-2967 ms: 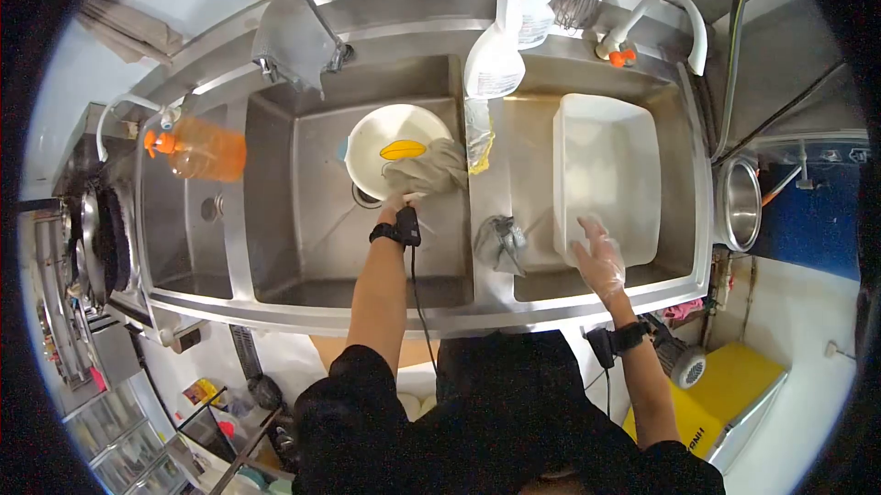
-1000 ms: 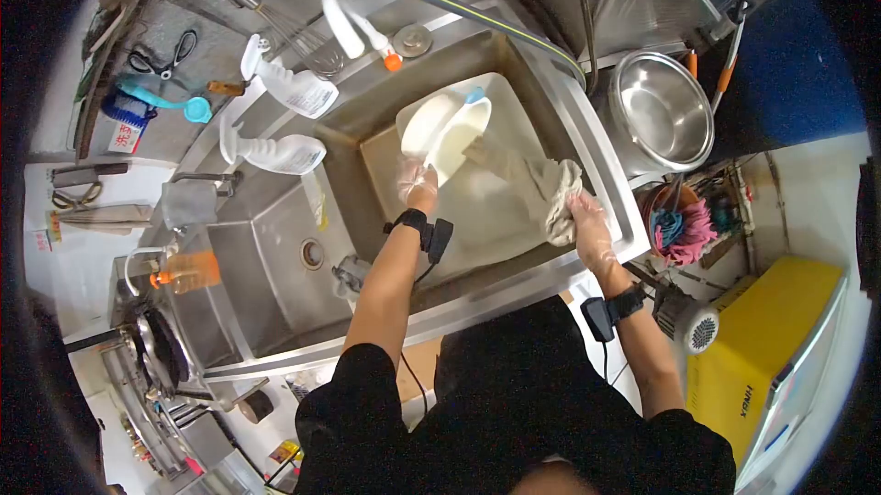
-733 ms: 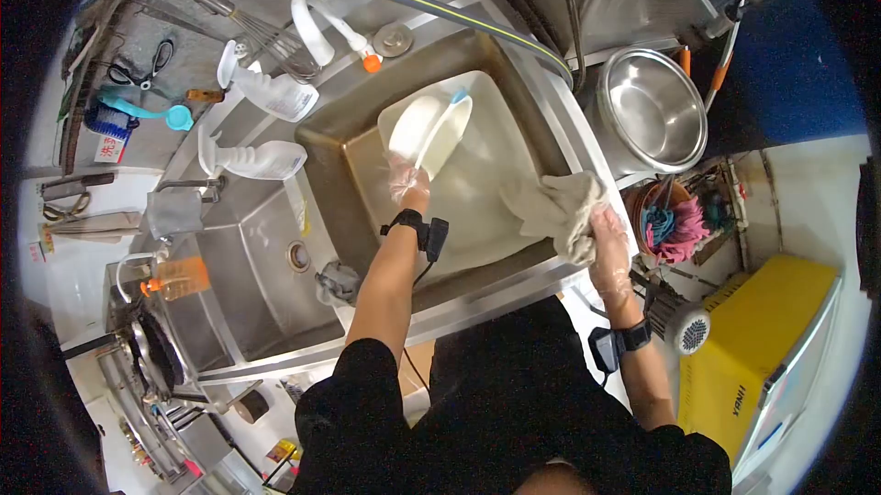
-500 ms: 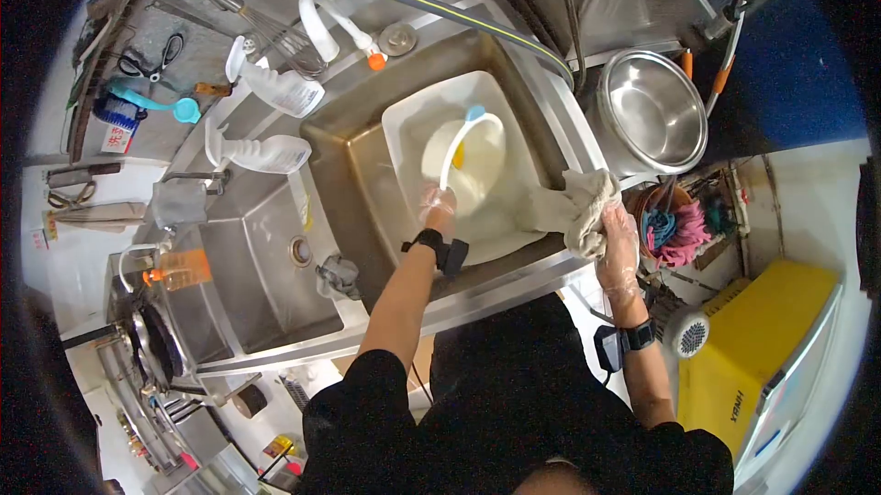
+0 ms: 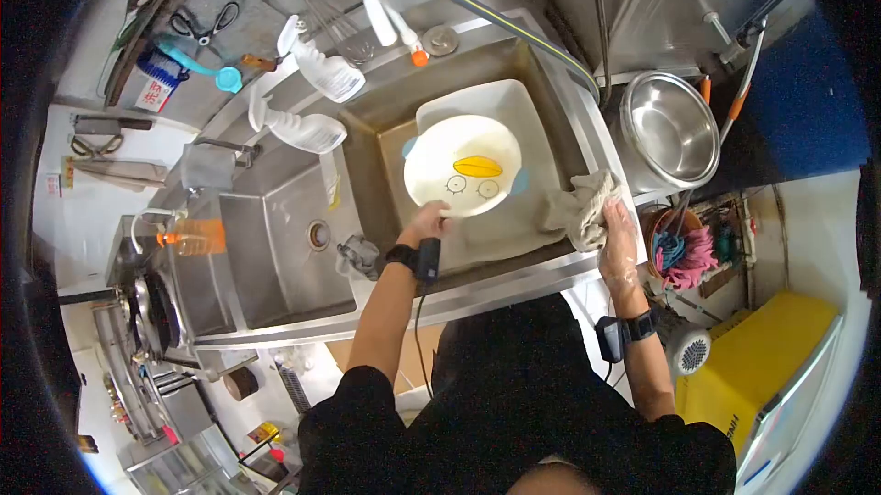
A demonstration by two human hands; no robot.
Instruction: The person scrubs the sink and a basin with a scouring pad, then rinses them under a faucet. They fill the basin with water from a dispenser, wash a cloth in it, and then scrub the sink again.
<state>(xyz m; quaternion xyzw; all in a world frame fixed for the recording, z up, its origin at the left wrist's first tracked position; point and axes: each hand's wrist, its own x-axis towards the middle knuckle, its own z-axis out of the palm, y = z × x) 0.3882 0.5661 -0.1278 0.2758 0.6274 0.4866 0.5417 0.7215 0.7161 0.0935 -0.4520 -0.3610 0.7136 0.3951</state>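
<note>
A stainless steel sink unit point(image 5: 275, 293) is lining the kitchen wall. The left hand point(image 5: 429, 220) is gripping the white plate point(image 5: 463, 178) over the white tub point(image 5: 514, 100). The gloved right hand point(image 5: 617, 233) is clutching the cloth point(image 5: 578, 206) at the rim.

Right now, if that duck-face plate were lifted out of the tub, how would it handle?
Probably stiff: the plate keeps its round shape, held only at its rim by the left hand. Possibly slippery, being in a wash tub. Breakable if ceramic; the material is unclear.

Steel sink unit point(image 5: 514, 289), white tub point(image 5: 514, 100) in basin, spray bottles point(image 5: 307, 133) seemingly on ledge
</note>
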